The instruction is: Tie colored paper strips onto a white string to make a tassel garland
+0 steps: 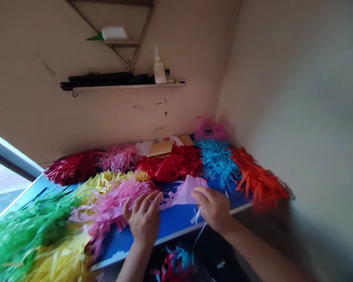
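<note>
My right hand (213, 207) is closed in a pinch on the plain end of a pink tissue paper fringe (188, 190), near the front edge of the blue table (173, 223). A thin white ribbon (198, 231) hangs down just below that hand. To its left, my left hand (144, 217) lies over the cut strips of the pink fringe, palm down, fingers apart and slightly bent. Some strips are hidden beneath it. Beside the left hand spreads a heap of loose pink strips (117, 199).
Around lie fringe bunches: green (32, 223), yellow (61, 258), dark red (73, 166), blue (219, 160) and orange (260, 180). A cardboard piece (160, 149) rests at the back. Above, a wall shelf (129, 87) carries a glue bottle (159, 70). Red and blue strips (176, 264) sit below the table edge.
</note>
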Demonstrator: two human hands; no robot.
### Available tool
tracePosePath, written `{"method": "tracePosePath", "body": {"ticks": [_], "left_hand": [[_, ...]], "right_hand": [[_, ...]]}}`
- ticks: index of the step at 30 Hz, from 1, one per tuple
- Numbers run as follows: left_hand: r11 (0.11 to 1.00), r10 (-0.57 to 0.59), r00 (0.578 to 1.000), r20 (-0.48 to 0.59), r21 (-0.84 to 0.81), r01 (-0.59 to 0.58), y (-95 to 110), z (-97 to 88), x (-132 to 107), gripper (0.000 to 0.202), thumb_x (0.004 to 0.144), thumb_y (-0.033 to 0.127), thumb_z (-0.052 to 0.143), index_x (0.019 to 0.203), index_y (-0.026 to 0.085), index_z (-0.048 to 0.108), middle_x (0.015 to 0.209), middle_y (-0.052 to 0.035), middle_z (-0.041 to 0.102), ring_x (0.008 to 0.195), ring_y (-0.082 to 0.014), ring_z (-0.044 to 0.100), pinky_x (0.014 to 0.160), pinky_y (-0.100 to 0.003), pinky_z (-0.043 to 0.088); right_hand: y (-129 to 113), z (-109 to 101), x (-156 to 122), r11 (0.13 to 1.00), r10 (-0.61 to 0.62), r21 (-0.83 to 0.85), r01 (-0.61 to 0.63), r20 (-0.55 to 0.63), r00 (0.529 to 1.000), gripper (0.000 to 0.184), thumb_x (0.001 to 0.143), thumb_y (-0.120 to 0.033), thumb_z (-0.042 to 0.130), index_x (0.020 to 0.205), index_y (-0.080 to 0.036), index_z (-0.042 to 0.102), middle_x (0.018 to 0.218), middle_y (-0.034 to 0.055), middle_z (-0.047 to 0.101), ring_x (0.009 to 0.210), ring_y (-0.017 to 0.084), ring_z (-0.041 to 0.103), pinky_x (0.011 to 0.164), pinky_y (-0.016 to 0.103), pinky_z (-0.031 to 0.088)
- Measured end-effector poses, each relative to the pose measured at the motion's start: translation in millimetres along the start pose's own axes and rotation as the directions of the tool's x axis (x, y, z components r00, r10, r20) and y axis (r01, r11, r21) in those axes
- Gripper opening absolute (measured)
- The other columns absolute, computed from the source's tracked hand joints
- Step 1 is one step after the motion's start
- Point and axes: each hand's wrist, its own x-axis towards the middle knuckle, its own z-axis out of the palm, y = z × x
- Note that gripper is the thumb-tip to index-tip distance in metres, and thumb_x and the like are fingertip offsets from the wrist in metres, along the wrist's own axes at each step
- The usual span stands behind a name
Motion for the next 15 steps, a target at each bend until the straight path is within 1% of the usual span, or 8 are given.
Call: {"method": "tracePosePath", "body": {"ticks": [2, 4, 5, 7, 9, 10, 12, 15], "left_hand": [[0.99, -0.047, 0.997, 0.069, 0.133, 0.038, -20, -31.1, -6, 0.036, 0.083, 0.018, 0.056, 0.117, 0.029, 0.063, 0.107, -0.0053, 0.073, 0.104, -0.0272, 0.063, 0.11, -0.054, 0.023], [0.964, -0.165, 0.976, 0.142, 0.23, 0.129, -26, -65.4, -12, 0.042, 0.084, 0.025, 0.057, 0.125, 0.025, 0.058, 0.125, -0.0139, 0.064, 0.12, -0.0358, 0.053, 0.106, -0.062, 0.027], [0.964, -0.187, 0.966, 0.18, 0.221, 0.146, -20, -79.2, -16, 0.045, 0.084, 0.026, 0.057, 0.129, 0.025, 0.055, 0.132, -0.0158, 0.058, 0.126, -0.0377, 0.047, 0.105, -0.063, 0.03], [0.998, -0.06, 0.974, 0.219, 0.021, 0.057, 6, -90.9, -24, 0.041, 0.083, 0.023, 0.057, 0.124, 0.029, 0.056, 0.13, -0.0126, 0.058, 0.124, -0.0319, 0.05, 0.1, -0.051, 0.043], [0.897, 0.3, 0.909, 0.29, -0.411, -0.165, 46, -75.3, -33, 0.033, 0.086, 0.015, 0.048, 0.113, 0.028, 0.062, 0.114, -0.0082, 0.067, 0.109, -0.0206, 0.061, 0.089, -0.032, 0.053], [0.834, 0.372, 0.867, 0.332, -0.529, -0.155, 67, -58.6, -36, 0.032, 0.087, 0.015, 0.043, 0.11, 0.024, 0.064, 0.11, -0.0096, 0.069, 0.105, -0.0201, 0.063, 0.087, -0.031, 0.055], [0.883, 0.263, 0.841, 0.473, -0.47, -0.012, 103, -16.4, -35, 0.029, 0.087, 0.011, 0.045, 0.103, 0.019, 0.067, 0.108, -0.0121, 0.07, 0.102, -0.0222, 0.064, 0.087, -0.035, 0.055], [0.902, 0.195, 0.864, 0.464, -0.432, 0.028, 123, 38.0, -19, 0.013, 0.09, 0.021, 0.055, 0.092, 0.017, 0.067, 0.09, -0.0068, 0.07, 0.083, -0.0193, 0.066, 0.077, -0.037, 0.056]], "right_hand": [[-10, 15, -13, 0.995, 0.06, 0.07, -0.065, 0.079, 0.995, 0.029, 0.082, -0.005, 0.05, 0.095, -0.022, 0.07, 0.093, 0.0035, 0.075, 0.072, 0.016, 0.067, 0.066, 0.026, 0.047], [-20, 29, -21, 0.982, 0.145, 0.1, -0.159, 0.138, 0.98, 0.028, 0.081, -0.005, 0.053, 0.095, -0.022, 0.071, 0.093, 0.0034, 0.075, 0.072, 0.016, 0.067, 0.065, 0.025, 0.047], [-23, 33, -22, 0.975, 0.18, 0.101, -0.197, 0.161, 0.971, 0.027, 0.081, -0.006, 0.054, 0.094, -0.022, 0.071, 0.093, 0.0033, 0.075, 0.072, 0.016, 0.067, 0.065, 0.025, 0.046], [-25, 36, -20, 0.965, 0.226, 0.088, -0.245, 0.19, 0.956, 0.024, 0.082, -0.007, 0.056, 0.091, -0.022, 0.071, 0.092, 0.0026, 0.075, 0.07, 0.015, 0.066, 0.062, 0.025, 0.045], [-21, 30, -15, 0.965, 0.231, 0.074, -0.25, 0.206, 0.951, 0.023, 0.081, -0.006, 0.057, 0.09, -0.022, 0.071, 0.091, 0.0019, 0.075, 0.068, 0.015, 0.066, 0.06, 0.025, 0.043], [-18, 24, -11, 0.968, 0.225, 0.067, -0.243, 0.21, 0.952, 0.024, 0.08, -0.006, 0.057, 0.09, -0.022, 0.071, 0.091, 0.0018, 0.075, 0.068, 0.016, 0.065, 0.06, 0.025, 0.043], [-13, 9, -7, 0.978, 0.188, 0.05, -0.203, 0.217, 0.958, 0.026, 0.08, -0.004, 0.056, 0.09, -0.022, 0.071, 0.092, 0.0022, 0.075, 0.069, 0.016, 0.065, 0.061, 0.025, 0.043], [-8, -10, -9, 0.992, 0.12, 0.018, -0.126, 0.2, 0.972, 0.027, 0.084, -0.005, 0.051, 0.09, -0.022, 0.071, 0.09, 0.0023, 0.075, 0.069, 0.016, 0.065, 0.063, 0.026, 0.044]]}}
